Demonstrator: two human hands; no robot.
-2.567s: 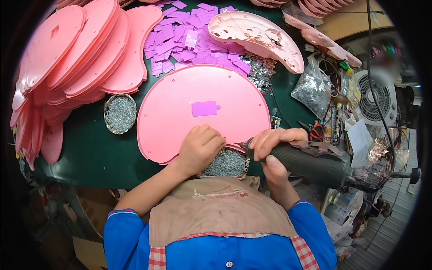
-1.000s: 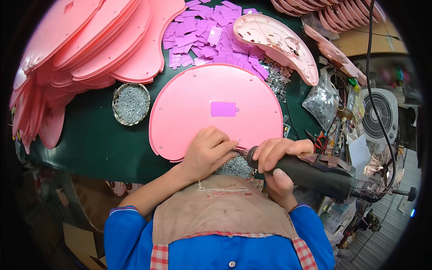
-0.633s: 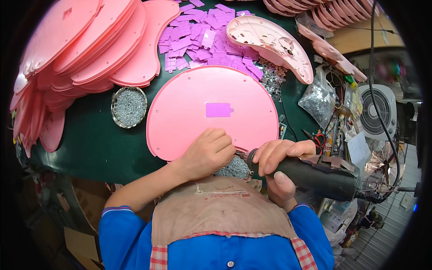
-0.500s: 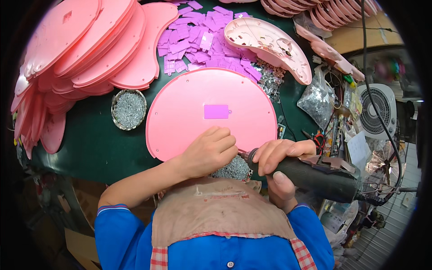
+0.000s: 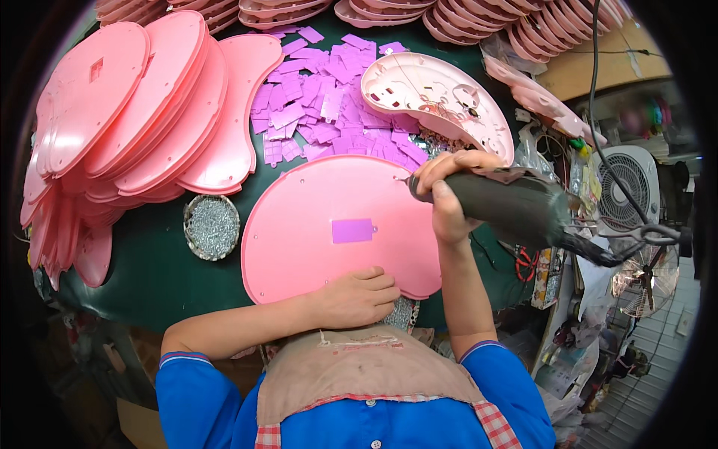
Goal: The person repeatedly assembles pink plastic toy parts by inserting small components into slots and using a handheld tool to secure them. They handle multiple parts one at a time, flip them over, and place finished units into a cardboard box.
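A rounded pink plastic panel [image 5: 299, 224] lies on the table in front of me, with a purple rectangular cover [image 5: 352, 230] set in its middle. Wrapped around a dark electric screwdriver [image 5: 508, 208], my right hand [image 5: 458, 183] holds it tilted, its tip at a hole near the panel's far right rim. My left hand [image 5: 360, 295] rests at the panel's near edge with the fingers curled together; whatever they hold is hidden. Just beside that hand, small metal screws [image 5: 402, 313] show in a partly covered container.
To the left stands a bowl of screws [image 5: 212, 227] below stacked pink panels [image 5: 142, 97]. Loose purple covers [image 5: 321, 97] are heaped behind the panel. A pale pink curved shell [image 5: 441, 90] lies back right. Red-handled pliers [image 5: 526, 266] and a fan [image 5: 627, 187] are at right.
My right hand has carried the screwdriver from the panel's near edge to its far right rim. My left hand stays by the near edge. The whole view has shifted somewhat.
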